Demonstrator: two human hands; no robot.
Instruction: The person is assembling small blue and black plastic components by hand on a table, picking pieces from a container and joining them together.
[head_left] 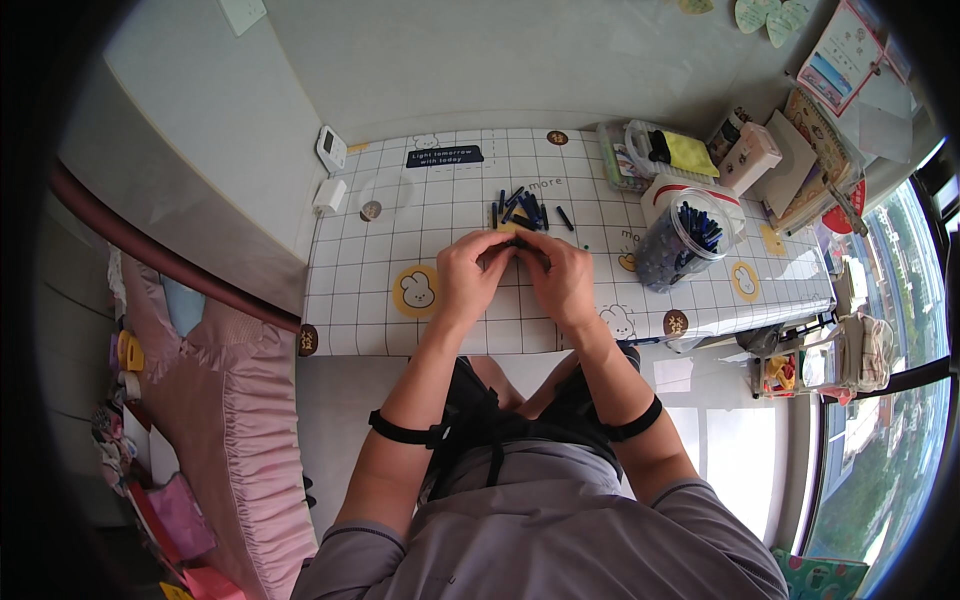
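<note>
My left hand (471,275) and my right hand (558,277) meet over the middle of the table, thumbs and fingertips pinched together. Something small and dark shows between the fingertips, mostly covered by them; it cannot be made out. Just beyond lies a loose pile of short dark blue tubes (533,208) that look like ink cartridges, with one tube (565,218) lying apart on the right. To the right of my right hand stands a clear plastic tub (655,250), filled with many more such tubes.
A white grid-patterned cloth covers the table (370,325). Behind the tub are a white box (665,192), a clear case (622,165) with a yellow cloth (690,155), and a pink box (750,155). A white timer (330,148) stands far left. A pink bed (250,440) lies left.
</note>
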